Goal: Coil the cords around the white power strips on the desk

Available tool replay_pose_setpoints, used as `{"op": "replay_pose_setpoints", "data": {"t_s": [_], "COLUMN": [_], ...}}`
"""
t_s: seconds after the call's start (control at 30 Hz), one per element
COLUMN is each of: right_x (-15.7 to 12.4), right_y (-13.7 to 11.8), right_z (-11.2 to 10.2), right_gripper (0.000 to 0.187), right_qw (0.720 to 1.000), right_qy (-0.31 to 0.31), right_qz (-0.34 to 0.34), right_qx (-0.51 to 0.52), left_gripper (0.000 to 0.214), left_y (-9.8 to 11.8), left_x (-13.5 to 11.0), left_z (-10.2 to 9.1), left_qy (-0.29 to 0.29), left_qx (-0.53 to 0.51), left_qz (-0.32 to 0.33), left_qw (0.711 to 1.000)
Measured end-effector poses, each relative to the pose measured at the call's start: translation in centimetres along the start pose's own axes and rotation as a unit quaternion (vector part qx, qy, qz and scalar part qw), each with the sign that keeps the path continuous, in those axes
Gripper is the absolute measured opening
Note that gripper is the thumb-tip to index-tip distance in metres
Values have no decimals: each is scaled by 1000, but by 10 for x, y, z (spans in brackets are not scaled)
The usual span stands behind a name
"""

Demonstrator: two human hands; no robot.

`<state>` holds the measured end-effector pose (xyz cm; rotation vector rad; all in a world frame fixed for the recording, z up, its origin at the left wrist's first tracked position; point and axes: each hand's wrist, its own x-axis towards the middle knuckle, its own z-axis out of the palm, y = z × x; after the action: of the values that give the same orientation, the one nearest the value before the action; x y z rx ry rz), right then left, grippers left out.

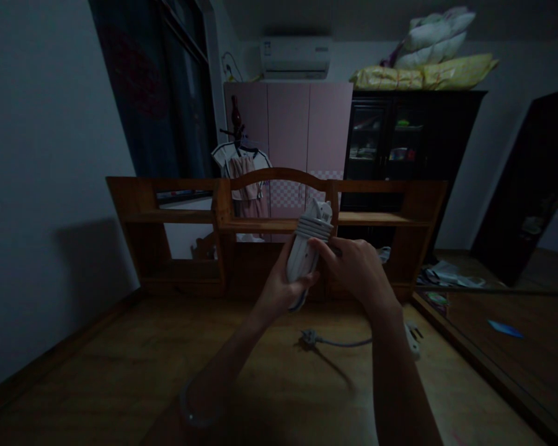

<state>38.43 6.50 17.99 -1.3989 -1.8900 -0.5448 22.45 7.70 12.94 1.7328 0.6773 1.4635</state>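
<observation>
My left hand is wrapped round the lower part of a white power strip, held upright in front of me. Its white cord is wound in loops round the strip's upper half. My right hand is closed beside the strip, pinching the cord at its side. The loose end of the cord hangs down, with its plug lying on the wooden surface below my hands.
A wooden shelf unit stands straight ahead on the wooden surface. Behind it are a pink wardrobe, a dark glass-fronted cabinet with bedding on top, and clothes on a hanger. Papers lie at the right.
</observation>
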Motion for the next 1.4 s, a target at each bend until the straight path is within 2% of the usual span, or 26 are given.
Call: {"op": "replay_pose_setpoints", "data": {"t_s": [0.13,0.33,0.7,0.8,0.9,1.0,1.07,1.13,1.23,1.3,1.4], "right_x": [0,0,2,3,0,-5,-6,-5,-2,-1,-3], "right_y": [-3,-2,-6,0,24,53,62,57,35,19,2], "right_z": [7,7,10,10,9,6,5,3,1,-1,-7], "right_gripper": [58,56,58,52,46,41,35,29,25,22,18], "right_qw": [1000,1000,999,994,982,976,977,982,987,987,984], "right_qy": [-6,-20,-22,-31,-72,-96,-76,-37,3,18,37], "right_qz": [0,-3,4,-12,-30,-5,8,7,-12,-33,-65], "right_qx": [-6,14,28,104,174,195,197,184,162,159,164], "left_gripper": [82,84,83,80,75,72,72,73,74,76,82], "left_y": [-9,-18,-13,-11,-9,-10,-14,-17,-21,-21,-17], "left_x": [2,7,7,7,11,18,23,26,29,28,24], "left_z": [0,-5,-9,-8,-13,-29,-42,-55,-67,-69,-63], "left_qy": [25,6,4,35,107,181,189,185,178,149,87], "left_qx": [15,33,53,87,137,165,173,208,326,400,456], "left_qz": [10,28,21,47,82,83,68,61,35,5,-23], "left_qw": [1000,999,998,994,981,966,964,959,928,904,885]}}
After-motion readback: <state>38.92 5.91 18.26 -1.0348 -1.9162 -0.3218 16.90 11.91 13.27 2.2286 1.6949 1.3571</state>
